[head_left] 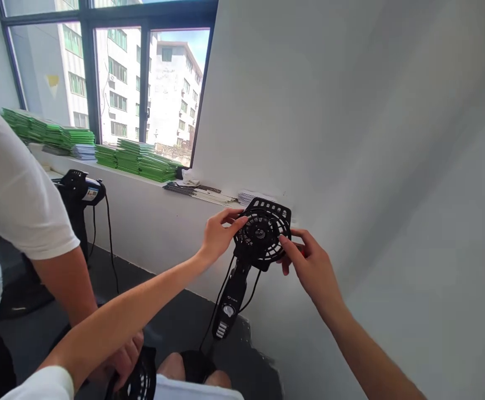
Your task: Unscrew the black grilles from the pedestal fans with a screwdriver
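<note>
So the black fan [250, 253] is up in the air, in front of the white wall [363, 139], just below the paper stack [255, 195] at the end of the windowsill. Round grille faces pretty much straight at the wearer, and the flat slotted plate [284, 211] pokes out behind it. Long axis is on a slant: grille end up and right, stem [234, 289] down and left. The stem's dial [228, 310] and pale buttons [221, 330] face this way too.

Left hand [218, 236] has a narrow pinch on the grille's upper left rim, thumb in front. Right hand [312, 260] grips the right rim, thumb on the front and fingers curled behind, partly hidden. Something orange-red shows there, can't tell what. A black cord [254, 291] hangs beside the stem.

Further out, a co-worker in a white sleeve [25, 194] is on the left, hand [128, 355] by another black slotted part [140, 380]. Behind them there's a black machine [79, 189] below the sill, and green stacks [142, 161] sit under the window [119, 78].
</note>
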Demonstrator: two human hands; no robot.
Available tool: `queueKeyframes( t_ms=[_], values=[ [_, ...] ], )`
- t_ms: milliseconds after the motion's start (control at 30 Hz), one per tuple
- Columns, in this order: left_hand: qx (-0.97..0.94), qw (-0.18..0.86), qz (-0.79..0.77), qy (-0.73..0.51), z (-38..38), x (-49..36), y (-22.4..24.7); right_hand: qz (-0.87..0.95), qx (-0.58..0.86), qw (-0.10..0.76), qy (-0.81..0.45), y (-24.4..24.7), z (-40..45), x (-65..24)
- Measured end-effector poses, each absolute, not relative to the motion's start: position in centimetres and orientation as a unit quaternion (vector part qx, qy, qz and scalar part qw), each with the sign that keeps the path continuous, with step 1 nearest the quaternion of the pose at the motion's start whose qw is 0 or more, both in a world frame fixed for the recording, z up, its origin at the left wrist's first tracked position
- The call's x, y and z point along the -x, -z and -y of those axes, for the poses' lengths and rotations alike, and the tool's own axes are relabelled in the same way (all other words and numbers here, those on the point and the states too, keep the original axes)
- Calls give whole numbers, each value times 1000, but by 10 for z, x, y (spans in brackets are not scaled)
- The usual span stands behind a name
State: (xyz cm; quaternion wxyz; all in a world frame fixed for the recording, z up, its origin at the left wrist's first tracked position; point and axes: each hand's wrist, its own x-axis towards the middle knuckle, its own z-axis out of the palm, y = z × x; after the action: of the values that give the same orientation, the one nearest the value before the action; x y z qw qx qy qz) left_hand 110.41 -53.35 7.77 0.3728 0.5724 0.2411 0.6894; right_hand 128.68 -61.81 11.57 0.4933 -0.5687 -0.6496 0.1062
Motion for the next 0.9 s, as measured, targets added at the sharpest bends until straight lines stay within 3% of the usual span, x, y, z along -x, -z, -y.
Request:
queueKeyframes(
  t_ms=[267,900],
  values=[
    [-586,255,-225,-735,504,-1126,-59,658,588,464,-81,-105,589,-1303],
    [-584,301,-213,-723,484,-1149,-59,689,641,337,-22,-105,570,-1322]
  ],
)
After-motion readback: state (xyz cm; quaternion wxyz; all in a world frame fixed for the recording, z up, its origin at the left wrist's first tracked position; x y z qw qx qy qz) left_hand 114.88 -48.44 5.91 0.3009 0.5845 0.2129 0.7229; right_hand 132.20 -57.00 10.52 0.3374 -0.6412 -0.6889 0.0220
